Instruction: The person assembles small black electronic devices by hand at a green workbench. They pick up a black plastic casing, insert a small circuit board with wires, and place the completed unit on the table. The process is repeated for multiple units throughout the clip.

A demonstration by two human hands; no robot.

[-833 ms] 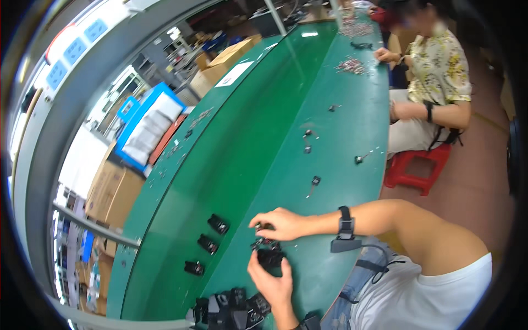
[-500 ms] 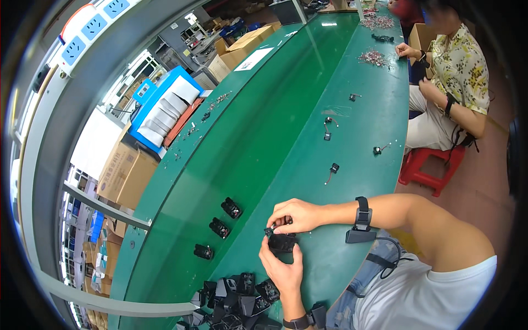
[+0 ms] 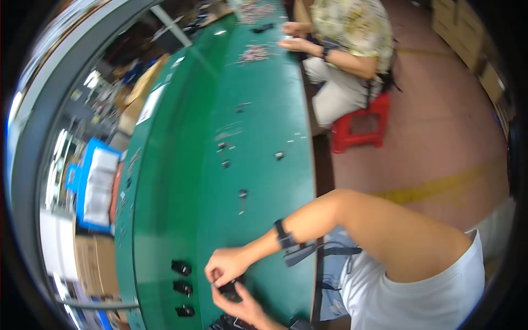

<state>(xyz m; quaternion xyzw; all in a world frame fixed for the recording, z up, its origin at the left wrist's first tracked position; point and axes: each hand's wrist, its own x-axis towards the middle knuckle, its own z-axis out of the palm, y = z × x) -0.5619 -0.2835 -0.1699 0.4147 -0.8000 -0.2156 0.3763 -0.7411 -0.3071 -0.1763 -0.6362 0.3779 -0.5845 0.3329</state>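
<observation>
Over the near part of the green bench, my left hand (image 3: 242,306) is closed round a black plastic housing (image 3: 229,289), steadying it from the near side. My right hand (image 3: 231,265) comes over from the far side, fingertips pinched together at the housing's edge. What sits in that pinch is blurred and mostly covered by the fingers. To the left of my hands, one black housing (image 3: 181,268), another housing (image 3: 183,288) and a third housing (image 3: 185,311) lie in a row on the green strip. A pile of black housings (image 3: 225,323) shows partly at the lower edge.
Small wired parts, among them a black one (image 3: 242,193) and another wired part (image 3: 279,155), lie spread along the bench (image 3: 269,220). Farther off, a co-worker (image 3: 352,33) sits on a red stool (image 3: 360,124) beside a heap of small parts (image 3: 254,53). A blue bin (image 3: 99,187) stands left.
The view has swung right, so the bench and my hands appear farther left and lower. Both hands stay at the housing. The co-worker's hands have come closer together.
</observation>
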